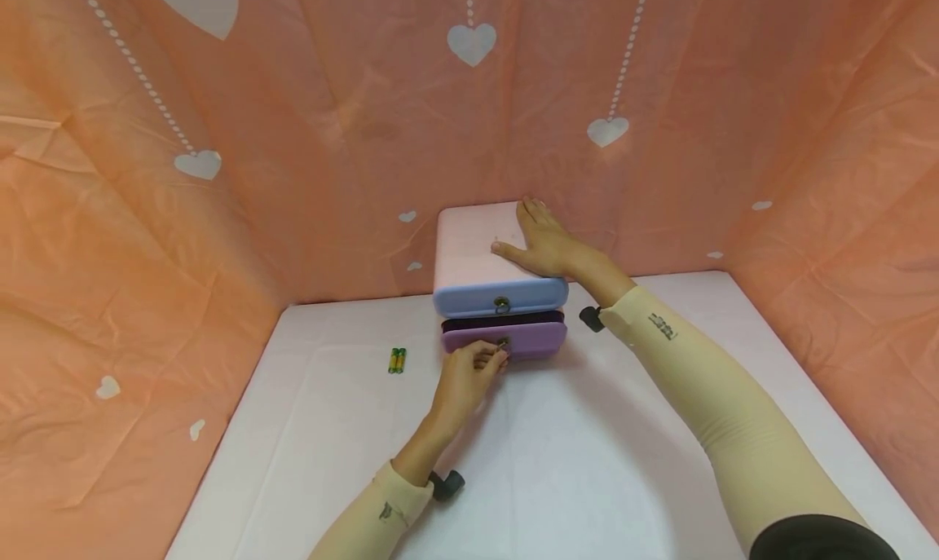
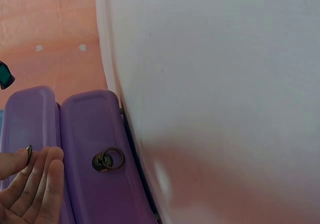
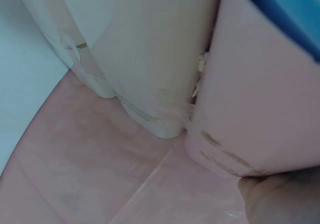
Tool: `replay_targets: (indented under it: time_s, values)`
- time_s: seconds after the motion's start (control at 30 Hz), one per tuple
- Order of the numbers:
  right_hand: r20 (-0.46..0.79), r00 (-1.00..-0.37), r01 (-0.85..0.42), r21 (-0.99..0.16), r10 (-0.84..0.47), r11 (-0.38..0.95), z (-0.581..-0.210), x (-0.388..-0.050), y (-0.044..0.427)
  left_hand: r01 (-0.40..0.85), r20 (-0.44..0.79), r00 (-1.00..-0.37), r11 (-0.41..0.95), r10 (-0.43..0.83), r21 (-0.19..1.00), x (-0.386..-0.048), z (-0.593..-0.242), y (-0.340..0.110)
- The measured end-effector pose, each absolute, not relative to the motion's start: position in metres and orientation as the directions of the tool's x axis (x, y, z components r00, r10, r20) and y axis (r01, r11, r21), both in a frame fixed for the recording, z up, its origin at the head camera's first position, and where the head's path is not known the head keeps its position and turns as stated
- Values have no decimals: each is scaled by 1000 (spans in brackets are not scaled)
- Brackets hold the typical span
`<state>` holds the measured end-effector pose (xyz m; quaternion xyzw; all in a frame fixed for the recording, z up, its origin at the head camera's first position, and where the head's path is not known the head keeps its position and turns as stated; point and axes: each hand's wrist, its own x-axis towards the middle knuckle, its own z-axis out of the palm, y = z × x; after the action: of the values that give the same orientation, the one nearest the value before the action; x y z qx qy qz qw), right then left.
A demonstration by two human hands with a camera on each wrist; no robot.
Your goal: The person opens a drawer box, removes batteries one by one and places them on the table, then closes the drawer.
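A small drawer cabinet with a pale pink top [image 1: 477, 242] stands against the back backdrop. Its upper blue drawer [image 1: 469, 299] has a ring pull, and below it a purple drawer [image 1: 535, 341] juts slightly out, with a dark gap above its front. The left hand [image 1: 464, 381] pinches the ring pull [image 2: 29, 155] of this purple drawer between thumb and fingers. Another purple drawer [image 2: 100, 124], lower down, shows its own ring pull hanging free in the left wrist view. My right hand [image 1: 541, 246] rests spread on the cabinet's top; part of it appears beside the pink casing [image 3: 260, 99].
Two green-and-gold batteries [image 1: 397, 360] lie side by side on the white tabletop [image 1: 330, 446], left of the cabinet. An orange backdrop [image 1: 352, 136] with white hearts rises behind and at both sides. The cabinet stands close to the table's back edge.
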<state>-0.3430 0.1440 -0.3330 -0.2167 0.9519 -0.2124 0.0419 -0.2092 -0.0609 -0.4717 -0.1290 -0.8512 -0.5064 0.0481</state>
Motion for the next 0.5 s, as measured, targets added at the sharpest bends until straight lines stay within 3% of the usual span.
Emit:
replay_targets:
  time_s: [0.5]
  values:
    - [23, -901, -402, -417, -433, 815, -336, -345, 144, 277, 201, -959, 504, 201, 818, -198, -468, -64]
